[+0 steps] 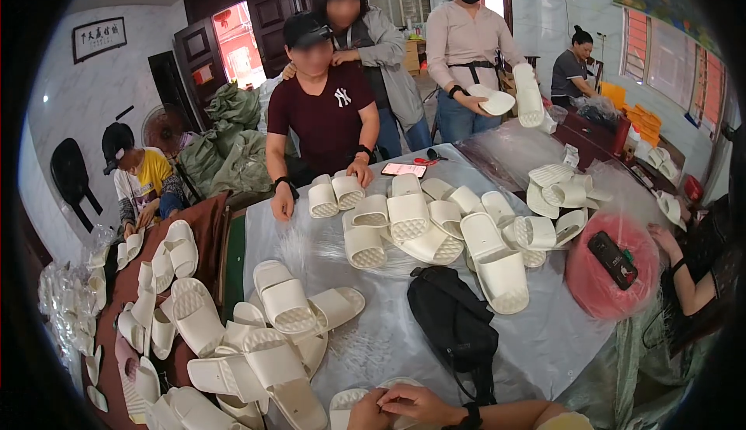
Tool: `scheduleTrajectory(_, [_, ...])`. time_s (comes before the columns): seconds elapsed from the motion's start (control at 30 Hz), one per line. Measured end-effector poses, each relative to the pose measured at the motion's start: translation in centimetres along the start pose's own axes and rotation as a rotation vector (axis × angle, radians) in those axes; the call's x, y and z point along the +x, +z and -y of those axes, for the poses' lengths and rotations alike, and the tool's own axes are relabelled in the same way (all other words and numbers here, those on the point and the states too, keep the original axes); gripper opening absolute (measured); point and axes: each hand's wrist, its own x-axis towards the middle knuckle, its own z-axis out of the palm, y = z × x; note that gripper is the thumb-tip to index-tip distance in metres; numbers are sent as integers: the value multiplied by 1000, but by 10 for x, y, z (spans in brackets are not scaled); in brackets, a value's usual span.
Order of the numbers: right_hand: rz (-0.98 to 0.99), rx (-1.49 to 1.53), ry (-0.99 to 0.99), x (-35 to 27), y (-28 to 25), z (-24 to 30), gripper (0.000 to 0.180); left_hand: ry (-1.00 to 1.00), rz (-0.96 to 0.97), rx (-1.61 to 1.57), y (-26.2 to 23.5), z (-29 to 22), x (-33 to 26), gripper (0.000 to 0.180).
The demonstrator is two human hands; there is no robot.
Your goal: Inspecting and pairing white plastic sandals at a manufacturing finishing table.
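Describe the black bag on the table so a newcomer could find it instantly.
Start at the big table covered in clear plastic sheeting. Near its front edge, just above the person's own hands, lies a soft black fabric bag with a strap trailing toward the wrist. It is the only dark, floppy thing among the cream slide sandals around it.

The cream slippers (404, 220) looked like matt moulded foam with dimpled soles. At twelve o'clock a glossy phone (403, 169) lay on crinkled clear plastic sheeting (373, 337); the black bag (451, 321) was matt cloth.
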Motion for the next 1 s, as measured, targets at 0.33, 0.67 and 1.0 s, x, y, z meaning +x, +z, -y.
scheduleTrajectory(0.33, [-243,294,640,-4,-2,-5,20,-244,15,-408,-17,-8,4,21])
scheduleTrajectory(0.67, [-317,455,703,8,4,-7,17,-302,-112,-568,-23,-12,11,13])
scheduleTrajectory(1.0, [-336,440,663,4,2,-2,20,-305,-58,-654,-22,-13,5,13])
